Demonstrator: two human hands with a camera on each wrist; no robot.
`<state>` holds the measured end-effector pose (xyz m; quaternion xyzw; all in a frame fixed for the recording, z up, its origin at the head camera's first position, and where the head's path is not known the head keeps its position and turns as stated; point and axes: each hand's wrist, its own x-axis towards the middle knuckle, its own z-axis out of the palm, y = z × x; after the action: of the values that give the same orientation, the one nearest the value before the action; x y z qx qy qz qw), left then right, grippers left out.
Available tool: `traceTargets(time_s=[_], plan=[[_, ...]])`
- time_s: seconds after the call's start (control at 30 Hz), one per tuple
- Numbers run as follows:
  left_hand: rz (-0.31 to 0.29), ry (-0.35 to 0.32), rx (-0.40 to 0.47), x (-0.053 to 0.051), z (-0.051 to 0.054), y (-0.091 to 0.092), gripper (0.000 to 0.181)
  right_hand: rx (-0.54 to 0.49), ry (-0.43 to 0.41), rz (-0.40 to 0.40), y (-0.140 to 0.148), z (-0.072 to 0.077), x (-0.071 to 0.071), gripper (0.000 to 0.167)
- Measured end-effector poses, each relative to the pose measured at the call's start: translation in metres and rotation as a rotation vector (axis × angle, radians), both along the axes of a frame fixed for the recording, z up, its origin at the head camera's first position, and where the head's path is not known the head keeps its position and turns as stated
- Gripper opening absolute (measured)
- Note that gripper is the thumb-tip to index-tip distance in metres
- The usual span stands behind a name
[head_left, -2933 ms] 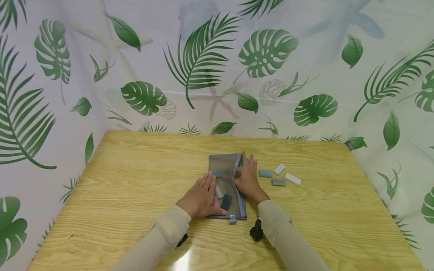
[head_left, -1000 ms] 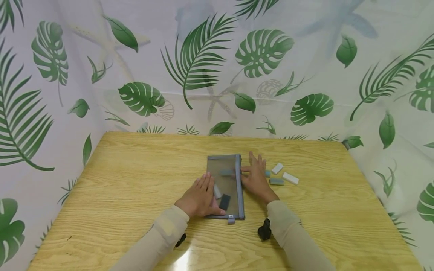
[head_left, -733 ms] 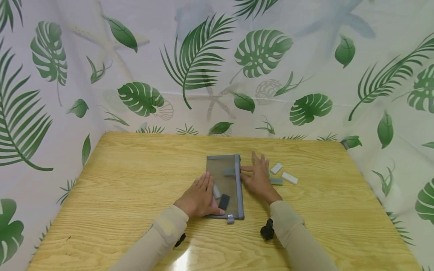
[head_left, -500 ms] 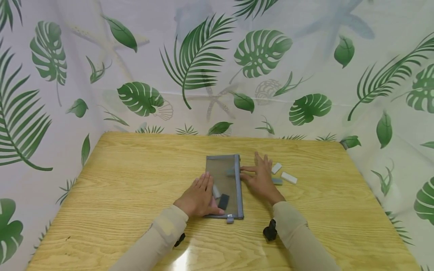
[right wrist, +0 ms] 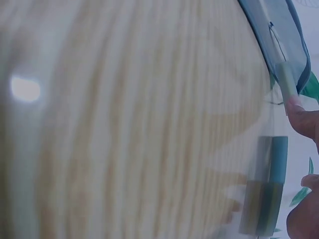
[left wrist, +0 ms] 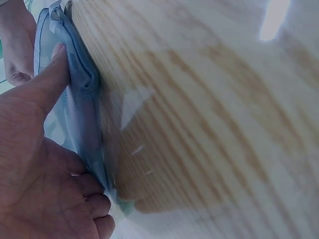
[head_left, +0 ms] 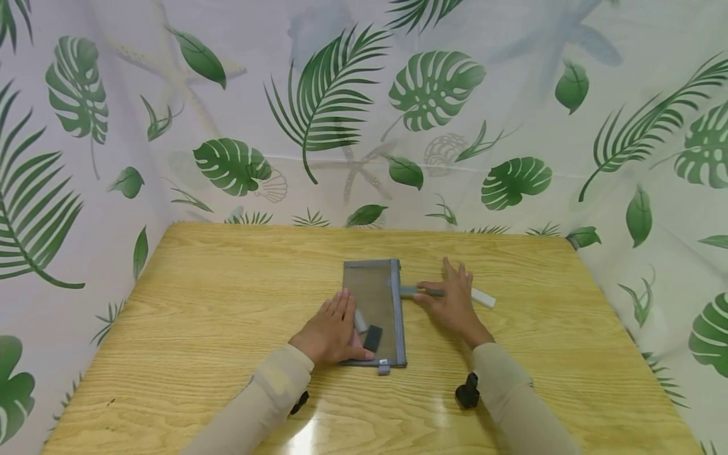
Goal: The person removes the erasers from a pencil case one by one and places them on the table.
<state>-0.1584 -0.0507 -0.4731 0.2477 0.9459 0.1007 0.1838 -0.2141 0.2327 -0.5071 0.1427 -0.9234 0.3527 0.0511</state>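
A grey-blue mesh zip pouch [head_left: 375, 278] lies on the table, with a dark block [head_left: 372, 339], a pale block [head_left: 361, 321] and something pink showing through it. My left hand [head_left: 327, 328] rests on its left side with extended fingers; the left wrist view has the thumb on the pouch [left wrist: 82, 64]. At the zip side my right hand [head_left: 452, 306] pinches the end of a small blue-grey block [head_left: 408, 291]. In the right wrist view that block [right wrist: 285, 79] stands at the pouch's mouth, its end at a fingertip.
To the right lies a white block [head_left: 483, 297], partly behind my right hand. The right wrist view holds a blue block [right wrist: 278, 159] and a grey-green block [right wrist: 269, 206] end to end. A leaf-print cloth [head_left: 341, 114] hangs behind the wooden table [head_left: 239, 272].
My right hand has drawn back rightward from the pouch's mouth, and the blue-grey block has slid from inside the mesh out past the zip edge. The left hand stays put.
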Motion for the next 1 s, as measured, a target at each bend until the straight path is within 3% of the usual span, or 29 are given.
traceTargets(time_s=[0.7, 1.0], plan=[[0.009, -0.008, 0.016, -0.001, -0.003, -0.001, 0.114, 0.009, 0.055, -0.025, 0.023, 0.002, 0.008, 0.028], [0.014, -0.015, 0.009, -0.001, -0.005, 0.001, 0.114, 0.026, 0.035, -0.028, 0.031, -0.002, 0.010, 0.029]])
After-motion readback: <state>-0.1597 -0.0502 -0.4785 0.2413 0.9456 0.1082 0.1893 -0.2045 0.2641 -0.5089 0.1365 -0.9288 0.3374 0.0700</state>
